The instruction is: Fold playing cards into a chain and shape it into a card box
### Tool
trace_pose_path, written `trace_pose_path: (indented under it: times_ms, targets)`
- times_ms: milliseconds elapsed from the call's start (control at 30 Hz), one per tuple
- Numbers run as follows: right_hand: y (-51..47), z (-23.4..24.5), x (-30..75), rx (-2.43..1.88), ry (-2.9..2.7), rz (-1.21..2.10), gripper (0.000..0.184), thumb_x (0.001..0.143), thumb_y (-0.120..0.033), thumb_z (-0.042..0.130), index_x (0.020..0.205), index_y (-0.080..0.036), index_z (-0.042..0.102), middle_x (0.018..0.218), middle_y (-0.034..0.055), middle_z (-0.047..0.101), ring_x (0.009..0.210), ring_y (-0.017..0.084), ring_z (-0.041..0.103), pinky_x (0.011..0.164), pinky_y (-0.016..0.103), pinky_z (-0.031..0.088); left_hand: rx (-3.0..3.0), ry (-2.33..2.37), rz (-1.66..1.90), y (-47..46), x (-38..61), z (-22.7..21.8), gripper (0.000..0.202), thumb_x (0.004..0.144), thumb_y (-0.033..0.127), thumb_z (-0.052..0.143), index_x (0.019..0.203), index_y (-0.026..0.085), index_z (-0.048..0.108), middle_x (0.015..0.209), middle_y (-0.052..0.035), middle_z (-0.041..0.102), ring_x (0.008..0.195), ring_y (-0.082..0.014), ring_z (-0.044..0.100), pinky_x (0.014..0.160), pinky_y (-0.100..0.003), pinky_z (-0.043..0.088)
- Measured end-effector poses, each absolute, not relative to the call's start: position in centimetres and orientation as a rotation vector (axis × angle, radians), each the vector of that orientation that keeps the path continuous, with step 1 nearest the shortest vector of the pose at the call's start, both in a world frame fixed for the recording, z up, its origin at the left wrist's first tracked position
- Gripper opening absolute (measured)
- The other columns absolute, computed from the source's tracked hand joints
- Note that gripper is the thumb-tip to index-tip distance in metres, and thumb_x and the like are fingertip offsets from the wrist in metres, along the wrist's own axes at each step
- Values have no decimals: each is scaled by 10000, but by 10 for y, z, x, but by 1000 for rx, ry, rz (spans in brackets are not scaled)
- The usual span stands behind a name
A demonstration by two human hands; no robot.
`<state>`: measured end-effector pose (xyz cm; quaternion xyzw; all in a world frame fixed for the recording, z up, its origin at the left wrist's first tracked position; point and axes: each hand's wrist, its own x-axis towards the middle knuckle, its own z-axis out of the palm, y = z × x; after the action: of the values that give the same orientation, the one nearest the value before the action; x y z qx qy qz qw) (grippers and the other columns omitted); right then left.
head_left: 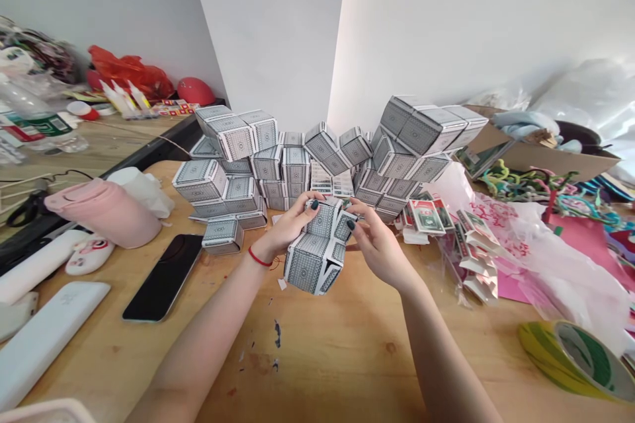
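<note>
1. Fingers of the left hand (288,228) and the right hand (377,244) curl in and grip the top of a folded chain of gray paper cubes (312,258).
2. That chain is between the hands, above the wooden table (317,357) and just in front of a big pile of paper cubes (278,165).
3. A red string (260,258) goes around the left wrist.
4. A black phone (163,277) lies on the table, left of the hands.
5. A green and yellow tape roll (575,360) lies far to the right.
</note>
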<state>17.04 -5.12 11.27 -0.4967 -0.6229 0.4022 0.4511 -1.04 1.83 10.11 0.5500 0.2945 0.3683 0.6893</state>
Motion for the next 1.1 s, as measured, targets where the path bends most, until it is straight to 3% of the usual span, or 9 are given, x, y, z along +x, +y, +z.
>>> trace_pose_path:
  times_ms: [167, 567, 767, 933, 1100]
  targets:
    - [-50, 111, 169, -1235, -1564, 944, 256, 826, -323, 424, 1078, -289, 449, 1345, 41, 332, 915, 156, 557, 585, 259, 561, 1251, 683, 788, 18, -11, 103, 308, 794, 400, 506, 1048, 255, 408, 788, 27, 478, 632, -86, 445, 562, -185, 371]
    - [-50, 111, 168, -1249, -1630, 909, 186, 828, -271, 394, 1003, -267, 457, 1359, 44, 302, 900, 150, 555, 560, 242, 545, 1320, 648, 769, 17, -10, 102, 270, 807, 389, 493, 1030, 255, 422, 949, 8, 478, 741, -105, 452, 656, -202, 373]
    - [-50, 110, 166, -1226, -1590, 895, 324, 818, -272, 416, 1138, -267, 362, 1282, 84, 403, 918, 156, 558, 603, 255, 531, 1318, 666, 759, 17, -11, 100, 258, 817, 387, 472, 1031, 262, 402, 922, 13, 481, 699, -103, 444, 612, -199, 364]
    - [-51, 110, 167, -1259, -1631, 848, 166, 820, -274, 413, 979, -253, 456, 1353, 76, 334, 1001, 192, 537, 628, 291, 520, 1373, 654, 783, 15, -11, 103, 266, 806, 401, 486, 1009, 247, 408, 887, 10, 486, 688, -109, 437, 628, -207, 363]
    - [-51, 108, 167, -1309, -1673, 768, 135, 817, -253, 417, 941, -250, 470, 1344, 77, 363, 1131, 232, 463, 712, 364, 506, 1451, 675, 816, 12, -9, 107, 246, 807, 409, 479, 973, 231, 448, 946, 0, 469, 713, -113, 419, 669, -217, 359]
